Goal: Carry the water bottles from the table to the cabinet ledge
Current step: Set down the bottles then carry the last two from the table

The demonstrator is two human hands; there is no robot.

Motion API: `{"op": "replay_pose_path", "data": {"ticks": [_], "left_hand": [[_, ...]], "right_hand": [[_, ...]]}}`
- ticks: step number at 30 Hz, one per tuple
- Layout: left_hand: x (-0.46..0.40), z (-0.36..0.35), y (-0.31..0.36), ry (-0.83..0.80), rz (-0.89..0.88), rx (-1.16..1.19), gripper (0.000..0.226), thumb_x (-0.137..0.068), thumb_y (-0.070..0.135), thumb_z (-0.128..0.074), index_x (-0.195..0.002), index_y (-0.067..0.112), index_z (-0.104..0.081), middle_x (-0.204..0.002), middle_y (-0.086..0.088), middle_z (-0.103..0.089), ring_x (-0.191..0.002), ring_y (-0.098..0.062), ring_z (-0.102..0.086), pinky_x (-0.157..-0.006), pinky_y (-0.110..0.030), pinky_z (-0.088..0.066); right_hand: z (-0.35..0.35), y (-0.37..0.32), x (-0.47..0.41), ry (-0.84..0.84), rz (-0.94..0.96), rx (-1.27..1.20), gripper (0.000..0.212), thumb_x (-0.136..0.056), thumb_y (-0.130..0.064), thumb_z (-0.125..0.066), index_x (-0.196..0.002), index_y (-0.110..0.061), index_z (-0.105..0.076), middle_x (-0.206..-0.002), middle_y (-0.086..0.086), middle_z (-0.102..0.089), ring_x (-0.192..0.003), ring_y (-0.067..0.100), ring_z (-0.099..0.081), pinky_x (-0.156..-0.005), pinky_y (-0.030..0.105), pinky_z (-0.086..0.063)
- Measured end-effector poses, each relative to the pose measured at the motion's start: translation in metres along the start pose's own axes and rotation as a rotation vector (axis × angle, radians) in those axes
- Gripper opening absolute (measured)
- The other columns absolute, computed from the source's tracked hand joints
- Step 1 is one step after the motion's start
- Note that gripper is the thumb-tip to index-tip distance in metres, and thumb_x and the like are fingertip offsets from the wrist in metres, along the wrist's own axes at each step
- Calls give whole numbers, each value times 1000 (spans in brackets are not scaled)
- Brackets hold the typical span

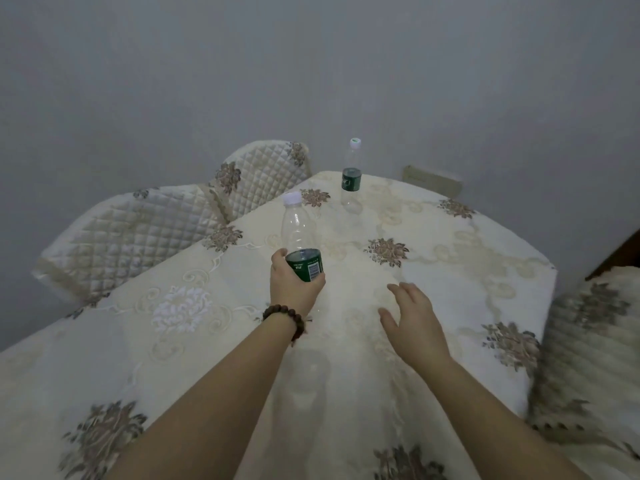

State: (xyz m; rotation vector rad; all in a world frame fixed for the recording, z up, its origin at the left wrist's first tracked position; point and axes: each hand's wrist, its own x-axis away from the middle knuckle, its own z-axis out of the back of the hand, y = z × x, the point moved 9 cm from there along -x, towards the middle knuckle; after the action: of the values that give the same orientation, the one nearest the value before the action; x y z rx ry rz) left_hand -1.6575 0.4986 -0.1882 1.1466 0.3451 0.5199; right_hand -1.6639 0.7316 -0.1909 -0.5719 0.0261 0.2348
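L hand [294, 282] has its grip wrapped round the green label of the near bottle [299, 237], fingers curled under; bottle clear, white cap, long axis tilted w/ cap pointing up and away from the person, held over the bench [485, 244]. R hand [412, 317] hovers just above the cloth, fingers spread and loose, holding nothing. Second bottle [351, 178] stands upright near the far edge of the bench, straight ahead of R hand and well apart from it. R hand looks nearer and free, so prob. the one to reach fwd for it. Cabinet ledge not in view.
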Motion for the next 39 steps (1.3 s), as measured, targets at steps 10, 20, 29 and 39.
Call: {"op": "replay_pose_path", "data": {"ticks": [10,20,29,39], "left_hand": [[164,42,28,-121,-158,1,83,-69,25,-82,-135,19,-31,-126,-6,-54,-103,-20,-58,-82,-26,-45],[307,-32,65,-386,-300,50,78,-72,23,-80,-132,16,-32,-123,-7,-57,-97,-19,-60,-76,-26,-47],[384,-140,123,-516,-389,87,82,-70,24,-81,-135,13,-32,-119,-3,-55,-98,-16,-58,-84,-23,-44],[370,-294,178,-363,-392,71,81,-71,25,-80,-135,13,-31,-121,-4,-51,-99,-18,-58,-87,-27,-47]], "right_hand": [[81,-4,163,114,-76,74,51,-97,-34,-45,-143,-13,-36,-152,6,-30,-143,22,-19,-116,37,-22],[168,87,335,266,-343,136,53,-93,-31,-51,-141,-11,-40,-145,9,-39,-135,27,-31,-112,38,-28],[252,189,415,392,-533,201,52,-96,-29,-48,-144,-12,-36,-151,9,-33,-142,25,-22,-115,35,-19],[303,355,352,381,-503,108,51,-96,-30,-48,-144,-15,-36,-152,6,-32,-143,22,-20,-114,34,-21]]}}
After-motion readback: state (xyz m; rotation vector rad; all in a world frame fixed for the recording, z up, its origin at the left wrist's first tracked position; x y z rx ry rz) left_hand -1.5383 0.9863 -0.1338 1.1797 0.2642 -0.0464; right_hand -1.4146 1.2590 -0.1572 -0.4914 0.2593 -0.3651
